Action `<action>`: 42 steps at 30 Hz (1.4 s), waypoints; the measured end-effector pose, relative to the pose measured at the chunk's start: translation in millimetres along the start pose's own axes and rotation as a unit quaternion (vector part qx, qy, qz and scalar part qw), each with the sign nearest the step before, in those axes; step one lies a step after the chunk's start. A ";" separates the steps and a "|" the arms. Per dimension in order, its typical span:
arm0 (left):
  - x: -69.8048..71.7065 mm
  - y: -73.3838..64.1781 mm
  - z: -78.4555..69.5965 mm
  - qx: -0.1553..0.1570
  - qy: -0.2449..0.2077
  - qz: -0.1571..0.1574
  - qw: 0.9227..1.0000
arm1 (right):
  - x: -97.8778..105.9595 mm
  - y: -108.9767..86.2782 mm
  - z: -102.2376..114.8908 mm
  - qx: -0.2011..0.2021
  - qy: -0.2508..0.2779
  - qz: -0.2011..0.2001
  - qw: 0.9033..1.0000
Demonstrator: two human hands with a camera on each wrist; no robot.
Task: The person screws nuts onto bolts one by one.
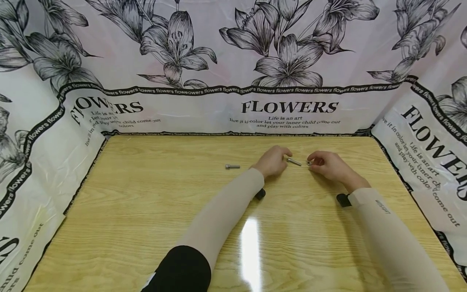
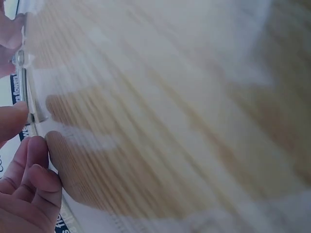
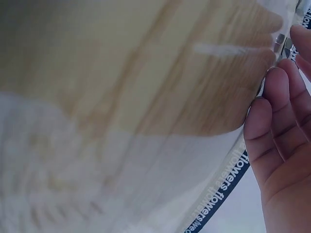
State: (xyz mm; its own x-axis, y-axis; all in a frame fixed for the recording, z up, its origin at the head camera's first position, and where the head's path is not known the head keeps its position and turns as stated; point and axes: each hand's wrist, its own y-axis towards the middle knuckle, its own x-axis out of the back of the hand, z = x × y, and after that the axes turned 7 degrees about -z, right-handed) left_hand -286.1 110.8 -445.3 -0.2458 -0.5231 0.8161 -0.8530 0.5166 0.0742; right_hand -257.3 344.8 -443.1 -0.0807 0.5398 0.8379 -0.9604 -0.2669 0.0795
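Note:
My left hand (image 1: 274, 162) pinches the head end of a silver bolt (image 1: 294, 162) whose shank points right and slightly toward me, close over the table. In the left wrist view the bolt (image 2: 23, 87) runs up from the thumb tip. Just beyond its free end, my right hand (image 1: 330, 165) pinches a small silver nut (image 1: 309, 163) between thumb and index finger. A gap separates nut and bolt tip in the head view. The right wrist view shows the nut (image 3: 287, 46) partly hidden at the fingertips. Left of both hands, a second silver bolt (image 1: 232, 166) lies on the table.
The glossy wood-patterned table (image 1: 146, 194) bears a bright light reflection in front of the hands. A white floral curtain (image 1: 204, 113) stands along its back edge and both sides. Dark wrist cameras (image 1: 343, 200) hang under the sleeves near the tabletop.

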 end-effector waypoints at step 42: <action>-9.1 -2.1 -8.6 0.031 0.049 0.017 0.998 | -0.5 -3.6 2.2 -0.020 -0.025 0.027 0.999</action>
State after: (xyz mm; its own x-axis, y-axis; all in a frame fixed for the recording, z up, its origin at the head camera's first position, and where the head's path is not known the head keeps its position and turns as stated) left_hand -278.1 120.3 -448.0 -0.2319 -0.4351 0.8700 -0.8721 0.4892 0.0122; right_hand -253.2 343.8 -442.7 -0.1196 0.4851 0.8663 -0.9649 -0.2623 0.0136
